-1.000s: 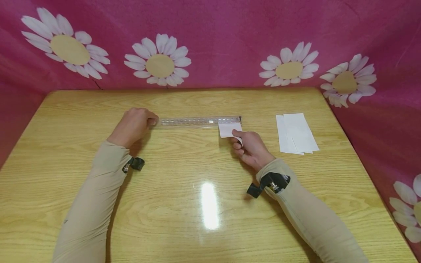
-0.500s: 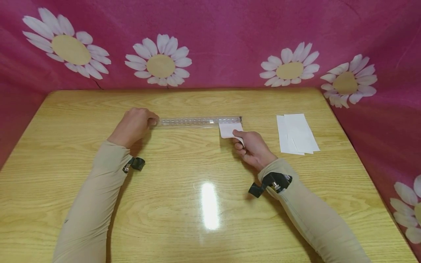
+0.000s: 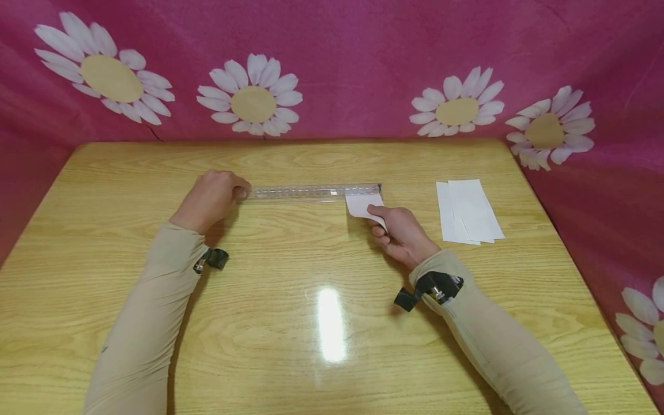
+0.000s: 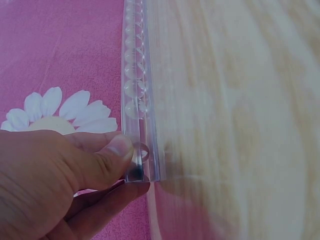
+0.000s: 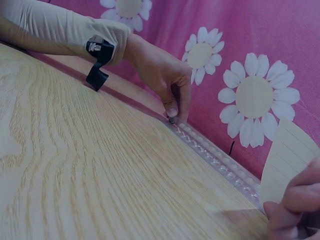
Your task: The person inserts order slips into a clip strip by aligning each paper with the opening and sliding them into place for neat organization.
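A long clear plastic strip with a row of round, ring-like shapes point(image 3: 295, 192) lies crosswise on the table. My left hand point(image 3: 210, 199) pinches its left end; the left wrist view shows the thumb point(image 4: 120, 147) on top and fingers underneath. At the strip's right end, a small white sheet of paper point(image 3: 361, 203) has its far edge at the strip, showing through the clear plastic. My right hand point(image 3: 402, 233) grips that sheet's near right corner between thumb and fingers, and the paper curves up there. Faint lines run across this paper point(image 5: 287, 160) in the right wrist view.
Several loose white sheets point(image 3: 469, 210) lie overlapped to the right of my right hand. The wooden table point(image 3: 249, 323) ends at the back against a pink cloth point(image 3: 353, 69) printed with daisies. Black camera mounts point(image 3: 436, 288) sit on both wrists.
My right hand has shifted slightly to the right, and the sheet's near edge bends more. The left hand and the plastic strip stay in place.
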Available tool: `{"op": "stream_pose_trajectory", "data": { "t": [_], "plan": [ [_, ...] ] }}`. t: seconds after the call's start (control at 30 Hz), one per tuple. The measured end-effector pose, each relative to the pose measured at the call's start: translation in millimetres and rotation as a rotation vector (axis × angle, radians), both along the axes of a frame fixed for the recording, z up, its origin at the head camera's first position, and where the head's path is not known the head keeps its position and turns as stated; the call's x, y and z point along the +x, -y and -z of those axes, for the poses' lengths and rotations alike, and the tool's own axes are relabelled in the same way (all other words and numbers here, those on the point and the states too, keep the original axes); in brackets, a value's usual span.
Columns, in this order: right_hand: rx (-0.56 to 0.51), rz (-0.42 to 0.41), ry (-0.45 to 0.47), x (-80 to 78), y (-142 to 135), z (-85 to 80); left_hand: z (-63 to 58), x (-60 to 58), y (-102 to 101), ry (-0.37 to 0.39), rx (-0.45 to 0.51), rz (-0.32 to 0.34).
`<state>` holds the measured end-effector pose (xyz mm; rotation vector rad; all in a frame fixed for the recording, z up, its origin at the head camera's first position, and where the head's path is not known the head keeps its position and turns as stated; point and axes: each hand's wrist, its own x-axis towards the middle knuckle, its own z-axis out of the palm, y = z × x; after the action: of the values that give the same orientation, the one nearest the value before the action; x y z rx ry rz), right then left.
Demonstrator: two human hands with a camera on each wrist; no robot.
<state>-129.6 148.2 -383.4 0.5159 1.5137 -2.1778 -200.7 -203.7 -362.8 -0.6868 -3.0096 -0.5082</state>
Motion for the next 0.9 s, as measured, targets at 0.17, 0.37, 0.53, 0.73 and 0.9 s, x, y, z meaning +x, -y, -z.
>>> {"op": "stream_pose_trajectory", "data": {
  "t": [0.17, 0.37, 0.53, 0.73, 0.9],
  "plan": [
    [0.002, 0.01, 0.012, -0.2, -2, -0.4, -0.2, 0.3, 0, 0.006, 0.003, -0.001],
    [0.011, 0.009, 0.01, 1.7, -6, -0.4, -0.2, 0.5, -1, 0.001, 0.004, 0.002],
    [0.023, 0.008, 0.02, 3.8, -10, -1.5, -0.8, 0.8, 0, 0.003, 0.002, 0.0],
    [0.037, 0.023, 0.016, 6.8, -17, -3.2, -1.5, 0.6, -1, 0.016, -0.001, -0.01],
    [0.048, 0.032, 0.006, 8.5, -23, -3.2, -2.1, 0.6, 0, 0.021, 0.0, -0.013]
  ]
}}
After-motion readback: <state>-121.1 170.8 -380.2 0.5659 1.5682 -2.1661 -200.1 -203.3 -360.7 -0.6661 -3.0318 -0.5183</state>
